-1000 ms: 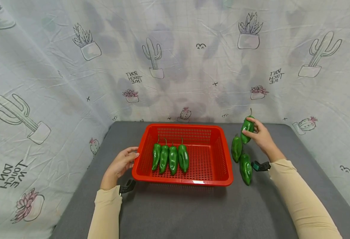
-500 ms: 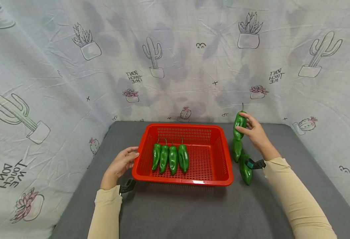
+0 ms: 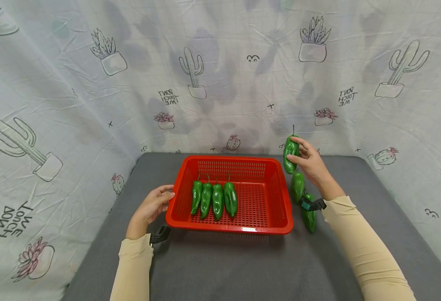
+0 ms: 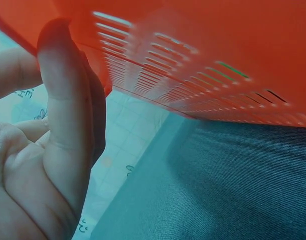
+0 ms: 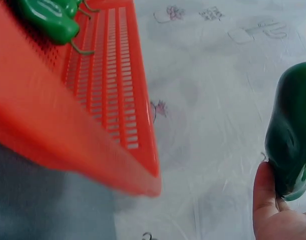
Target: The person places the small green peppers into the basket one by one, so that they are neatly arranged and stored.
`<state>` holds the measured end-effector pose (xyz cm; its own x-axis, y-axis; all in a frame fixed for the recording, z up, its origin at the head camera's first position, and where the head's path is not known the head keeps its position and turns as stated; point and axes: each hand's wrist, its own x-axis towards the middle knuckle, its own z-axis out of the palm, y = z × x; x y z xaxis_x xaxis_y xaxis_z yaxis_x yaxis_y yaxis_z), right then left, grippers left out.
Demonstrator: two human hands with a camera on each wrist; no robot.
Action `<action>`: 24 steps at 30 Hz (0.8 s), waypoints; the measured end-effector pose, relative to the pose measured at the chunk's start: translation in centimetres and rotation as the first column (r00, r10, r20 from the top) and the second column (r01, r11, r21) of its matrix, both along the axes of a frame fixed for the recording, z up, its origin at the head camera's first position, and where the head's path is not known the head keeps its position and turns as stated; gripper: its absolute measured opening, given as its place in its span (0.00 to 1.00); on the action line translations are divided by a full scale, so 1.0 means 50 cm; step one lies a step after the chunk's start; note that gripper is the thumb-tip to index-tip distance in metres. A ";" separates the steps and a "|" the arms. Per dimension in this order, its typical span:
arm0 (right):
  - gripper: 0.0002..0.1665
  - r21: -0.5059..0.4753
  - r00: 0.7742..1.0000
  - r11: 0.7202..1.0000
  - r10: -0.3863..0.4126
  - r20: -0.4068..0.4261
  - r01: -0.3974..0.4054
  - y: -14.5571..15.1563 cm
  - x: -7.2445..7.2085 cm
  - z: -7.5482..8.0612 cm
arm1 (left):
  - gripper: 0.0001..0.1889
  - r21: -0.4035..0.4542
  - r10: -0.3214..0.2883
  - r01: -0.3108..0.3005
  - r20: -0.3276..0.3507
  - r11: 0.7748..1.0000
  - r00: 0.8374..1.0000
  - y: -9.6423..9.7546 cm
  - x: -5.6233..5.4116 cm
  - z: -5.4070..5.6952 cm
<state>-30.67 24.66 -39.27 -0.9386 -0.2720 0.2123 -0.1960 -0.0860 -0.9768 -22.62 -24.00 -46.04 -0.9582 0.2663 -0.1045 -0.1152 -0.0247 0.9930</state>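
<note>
In the head view my right hand (image 3: 311,165) pinches a green pepper (image 3: 290,155) between thumb and fingers, stem up, above the table beyond the basket's right back corner. The same pepper fills the right edge of the right wrist view, thumb (image 5: 264,192) against its lower part. My left hand (image 3: 153,209) grips the left rim of the red plastic basket (image 3: 228,228); the left wrist view has the thumb (image 4: 65,95) up at the rim. Several green peppers (image 3: 230,200) lie side by side in the basket's left half, stems pointing away.
Two green peppers lie right of the basket: one (image 3: 297,187) close to its wall, another (image 3: 309,221) nearer, partly behind the right wrist strap (image 3: 313,205). A grey cloth (image 3: 220,267) covers the table. Cactus-print curtains (image 3: 228,83) rise behind and at the sides.
My right hand has carried its pepper left and slightly up, from above the table peppers toward the basket's right back corner. The left hand and basket have stayed put.
</note>
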 end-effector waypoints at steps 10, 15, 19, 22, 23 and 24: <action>0.36 0.041 0.999 0.998 0.047 0.007 -0.047 -0.054 -0.002 0.005 | 0.28 -0.011 0.008 -0.008 -0.011 1.000 1.000 -0.004 -0.002 -0.010; 0.37 0.070 0.999 0.996 0.051 0.018 -0.052 -0.084 -0.006 0.005 | 0.27 -0.010 0.010 -0.010 -0.009 1.000 1.000 -0.004 -0.001 -0.007; 0.37 0.109 0.999 0.993 0.045 0.031 -0.048 -0.105 -0.007 -0.001 | 0.27 -0.003 0.006 -0.006 -0.011 1.000 1.000 -0.003 -0.001 -0.006; 0.37 0.127 0.998 0.990 0.049 0.043 -0.054 -0.117 -0.008 -0.008 | 0.27 0.004 0.004 -0.003 -0.010 1.000 1.000 -0.003 -0.002 -0.007; 0.37 0.132 0.998 0.990 0.051 0.047 -0.057 -0.121 -0.008 -0.010 | 0.27 0.006 0.003 -0.003 -0.010 1.000 1.000 -0.003 -0.002 -0.008; 0.37 0.134 0.997 0.989 0.057 0.050 -0.063 -0.126 -0.009 -0.012 | 0.27 0.006 0.004 -0.003 -0.011 1.000 1.000 -0.003 -0.003 -0.009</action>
<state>-31.11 18.38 -39.89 -0.9277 -0.3514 0.1261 -0.1487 0.0379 -0.9882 -22.76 -24.16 -46.46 -0.9602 0.2635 -0.0929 -0.1046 -0.0309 0.9940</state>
